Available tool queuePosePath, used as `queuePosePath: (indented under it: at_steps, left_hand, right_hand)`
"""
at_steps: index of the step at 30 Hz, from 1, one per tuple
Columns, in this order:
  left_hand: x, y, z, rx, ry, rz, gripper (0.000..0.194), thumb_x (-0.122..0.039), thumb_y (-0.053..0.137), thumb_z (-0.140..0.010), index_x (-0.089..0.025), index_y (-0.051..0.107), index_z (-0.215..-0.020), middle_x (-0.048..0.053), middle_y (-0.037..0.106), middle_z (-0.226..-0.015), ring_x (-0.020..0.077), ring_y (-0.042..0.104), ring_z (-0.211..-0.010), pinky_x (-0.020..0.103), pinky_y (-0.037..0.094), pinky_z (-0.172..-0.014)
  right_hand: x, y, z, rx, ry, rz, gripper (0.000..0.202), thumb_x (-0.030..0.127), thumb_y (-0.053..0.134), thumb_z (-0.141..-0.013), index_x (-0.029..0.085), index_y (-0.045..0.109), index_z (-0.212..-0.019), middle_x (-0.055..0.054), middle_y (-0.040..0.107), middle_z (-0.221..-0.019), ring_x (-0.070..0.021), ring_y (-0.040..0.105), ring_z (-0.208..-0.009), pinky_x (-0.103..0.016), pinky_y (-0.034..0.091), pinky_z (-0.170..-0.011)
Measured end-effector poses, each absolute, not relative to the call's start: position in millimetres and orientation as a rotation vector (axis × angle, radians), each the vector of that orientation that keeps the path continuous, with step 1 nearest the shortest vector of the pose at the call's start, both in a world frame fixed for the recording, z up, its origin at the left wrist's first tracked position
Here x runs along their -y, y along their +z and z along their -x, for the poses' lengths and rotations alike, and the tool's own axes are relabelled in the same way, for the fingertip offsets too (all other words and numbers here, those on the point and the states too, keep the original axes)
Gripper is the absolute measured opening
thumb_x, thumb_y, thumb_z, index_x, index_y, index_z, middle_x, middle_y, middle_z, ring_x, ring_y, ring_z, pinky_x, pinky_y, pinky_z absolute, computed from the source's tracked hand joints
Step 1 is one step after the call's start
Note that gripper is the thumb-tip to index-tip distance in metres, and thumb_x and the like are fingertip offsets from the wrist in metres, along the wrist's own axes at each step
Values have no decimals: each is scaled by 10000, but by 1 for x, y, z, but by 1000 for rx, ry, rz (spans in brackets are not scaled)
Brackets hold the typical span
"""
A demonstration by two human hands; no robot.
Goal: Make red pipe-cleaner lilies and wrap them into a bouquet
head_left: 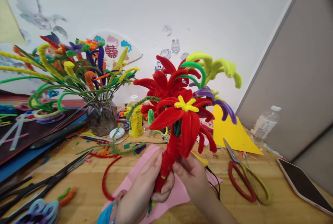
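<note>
Upright in front of me is a bouquet of pipe-cleaner flowers (170,153), its stems wound in red pipe cleaner. Red blooms fill it, one with a yellow centre, and yellow-green and purple flowers lean out to the right. My left hand (145,186) is closed round the lower part of the red handle, thumb along its side. On the other side my right hand (195,179) grips the handle higher up, its fingertips partly hidden behind it. Beneath both hands lies a pink sheet (174,199). A yellow tool (201,160) with a black cord shows behind my right hand.
Red-and-yellow-handled scissors (244,179) and a phone (303,182) lie right. Black scissors (49,180) lie left, near a red pipe cleaner (106,179). Behind stand a glass vase (102,118) of pipe-cleaner flowers, a yellow bottle (135,121) and a clear bottle (266,123).
</note>
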State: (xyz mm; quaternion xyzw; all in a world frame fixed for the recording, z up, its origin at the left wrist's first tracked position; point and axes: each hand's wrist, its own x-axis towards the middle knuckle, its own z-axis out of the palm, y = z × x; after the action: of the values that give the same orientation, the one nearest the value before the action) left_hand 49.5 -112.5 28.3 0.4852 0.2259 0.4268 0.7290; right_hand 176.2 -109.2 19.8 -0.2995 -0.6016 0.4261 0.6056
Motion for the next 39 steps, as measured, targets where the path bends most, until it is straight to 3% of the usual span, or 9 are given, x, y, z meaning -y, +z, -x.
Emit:
queuePosePath:
  at_steps: [9,13,16,18,20,23,27,33,39]
  left_hand:
    - [112,29,-49,-530,951,-1063,298,-491,364,-843,-208,363,-938,-96,380,-424,41,168,-336,167,78,-332]
    - [111,29,-48,-536,975,-1055,298,-500,353,-848,-207,395,-876,-93,374,-433,38,167,-340,167,80,-337]
    - [111,32,-46,-503,982,-1065,319,-479,319,-871,-189,424,-791,-81,381,-440,34,177,-341,175,105,-345]
    - [111,36,-44,-469,976,-1060,341,-481,317,-872,-180,435,-767,-77,381,-433,34,182,-331,180,113,-345]
    - [111,39,-43,-433,953,-1030,345,-481,326,-869,-175,445,-761,-80,374,-420,32,172,-322,178,107,-339]
    - [112,39,-41,-384,911,-990,346,-443,340,-872,-172,444,-684,-79,355,-408,27,162,-317,171,114,-334]
    - [113,36,-40,-374,904,-944,293,-395,330,-879,-180,438,-712,-84,351,-399,31,160,-308,170,123,-329]
    - [110,37,-41,-386,958,-983,216,-339,318,-886,-180,444,-815,-89,360,-413,35,155,-319,164,128,-335]
    - [105,24,-44,-487,1008,-1033,305,-395,298,-899,-182,447,-738,-85,348,-438,34,170,-353,152,137,-355]
  right_hand:
    - [109,14,-171,1217,1168,619,339,272,657,-724,223,585,-1052,-63,637,-1095,-232,582,-1034,-382,453,-906]
    - [108,18,-167,1170,1153,630,398,311,718,-652,220,591,-1018,-71,641,-1069,-254,593,-998,-399,486,-843]
    - [106,19,-171,1094,1036,722,321,363,706,-662,209,608,-926,-64,668,-933,-211,624,-840,-329,510,-726]
    - [104,18,-176,1037,913,838,232,412,639,-727,185,607,-763,-32,645,-720,-156,589,-664,-262,482,-612]
    - [101,16,-182,1008,806,934,343,456,566,-775,175,526,-581,16,521,-530,-112,482,-519,-221,408,-508]
    - [98,12,-187,1006,736,986,437,487,544,-777,187,398,-495,59,361,-459,-87,349,-448,-210,304,-438]
    - [100,13,-183,1108,818,848,410,487,493,-812,194,402,-540,48,382,-503,-99,378,-481,-223,329,-476]
    - [108,20,-175,1236,974,784,207,395,568,-786,204,539,-859,-2,510,-751,-139,493,-692,-244,407,-626]
    - [113,25,-169,1305,997,869,209,348,655,-693,199,603,-829,-10,554,-773,-138,507,-667,-249,420,-605]
